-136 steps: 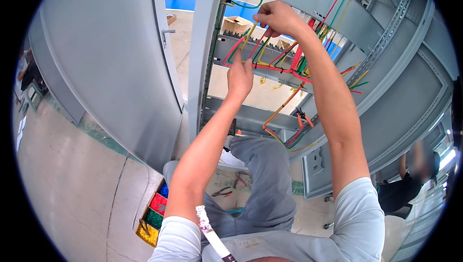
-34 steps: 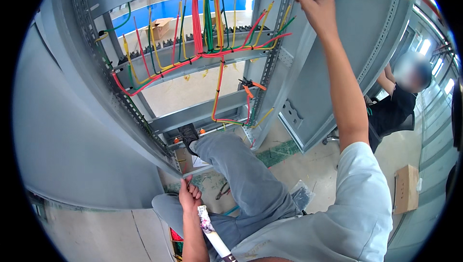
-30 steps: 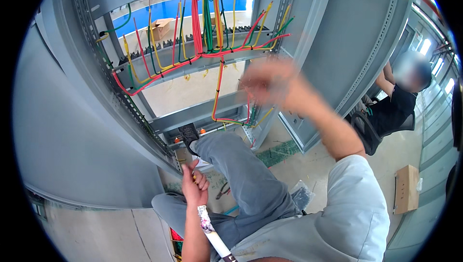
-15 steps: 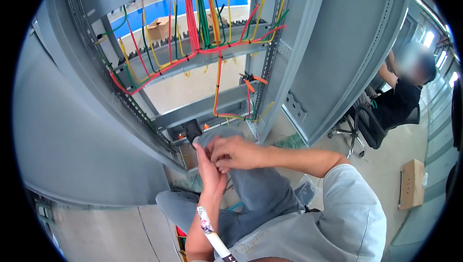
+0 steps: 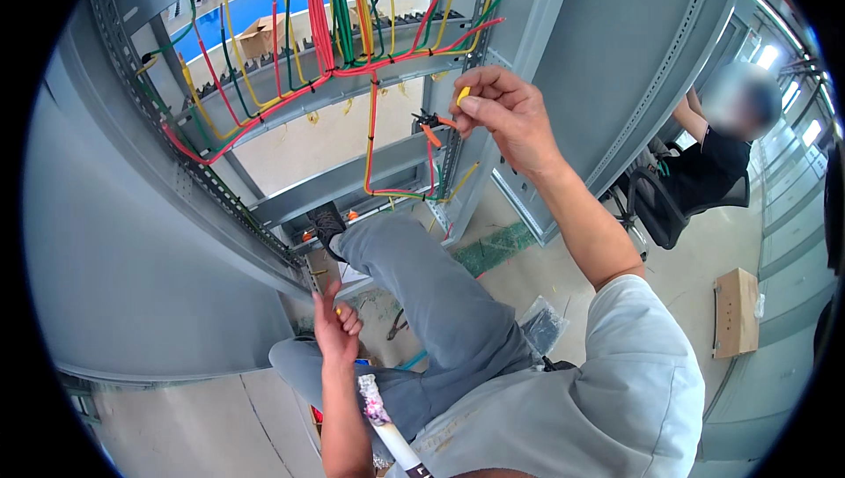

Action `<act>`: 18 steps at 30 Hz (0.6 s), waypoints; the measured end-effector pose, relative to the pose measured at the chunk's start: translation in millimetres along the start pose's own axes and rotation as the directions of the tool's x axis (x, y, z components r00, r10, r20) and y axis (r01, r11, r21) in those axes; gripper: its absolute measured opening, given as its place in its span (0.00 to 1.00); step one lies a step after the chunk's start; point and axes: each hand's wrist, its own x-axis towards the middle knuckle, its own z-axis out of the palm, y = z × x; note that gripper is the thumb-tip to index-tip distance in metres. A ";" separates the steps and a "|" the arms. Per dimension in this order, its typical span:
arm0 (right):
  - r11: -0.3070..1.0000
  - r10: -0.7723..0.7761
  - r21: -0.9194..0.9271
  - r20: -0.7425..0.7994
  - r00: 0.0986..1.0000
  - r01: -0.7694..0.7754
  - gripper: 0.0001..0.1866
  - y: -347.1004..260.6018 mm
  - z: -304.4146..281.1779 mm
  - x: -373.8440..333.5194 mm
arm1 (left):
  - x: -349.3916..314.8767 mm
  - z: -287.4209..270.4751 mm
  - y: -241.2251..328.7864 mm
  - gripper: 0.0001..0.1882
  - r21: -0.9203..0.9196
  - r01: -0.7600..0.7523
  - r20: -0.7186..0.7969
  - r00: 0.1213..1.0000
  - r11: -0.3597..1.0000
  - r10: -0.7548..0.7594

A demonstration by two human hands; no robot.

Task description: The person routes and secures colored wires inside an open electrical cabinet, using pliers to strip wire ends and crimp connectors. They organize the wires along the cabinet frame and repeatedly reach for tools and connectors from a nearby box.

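My right hand (image 5: 510,121) is raised in front of the grey metal cabinet frame, thumb and fingers pinching a small yellow sleeve-like piece (image 5: 464,96). Just beside its fingertips, orange-handled pliers (image 5: 429,132) hang at the frame's right upright. Low by my left knee, my left hand (image 5: 336,330) has its fingers curled in, with another small yellow piece (image 5: 339,311) showing in them. Bundled red, green and yellow wires (image 5: 339,20) run down the frame. Branches tied along a crossbar end in loose upright tips, and a red and yellow run (image 5: 371,139) drops to a lower bar.
My bent leg (image 5: 422,267) reaches into the cabinet base. Dark-handled pliers (image 5: 397,326) and a clear plastic bag (image 5: 544,327) lie on the floor. A cigarette (image 5: 387,425) juts into the foreground. At right are a wooden box (image 5: 738,312) and a seated person (image 5: 717,161).
My hands were together over my knee and have parted. The right rose toward the frame's right upright with a yellow piece; the left dropped lower. The view shifted slightly.
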 end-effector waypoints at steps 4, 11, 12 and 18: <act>0.950 -0.144 -0.285 -0.030 0.989 0.130 0.16 -39.3 -24.0 35.8 | -5.5 -81.7 -3.9 0.22 -0.120 0.013 -0.117 0.993 0.993 -0.027; 0.481 -0.376 -0.862 -0.038 0.926 0.160 0.17 -99.2 -102.0 156.9 | -3.5 -119.1 -15.8 0.24 -0.041 -0.011 -0.160 0.987 0.999 0.005; 0.351 -0.374 -0.924 0.013 0.927 0.155 0.16 -99.0 -107.0 170.2 | -3.3 -116.2 -16.7 0.24 -0.019 -0.019 -0.172 0.985 1.000 0.015; -0.149 -0.221 -0.984 0.132 0.966 0.100 0.12 -80.4 -153.0 236.5 | -0.8 -120.1 -20.6 0.24 0.014 -0.029 -0.178 0.984 0.999 0.031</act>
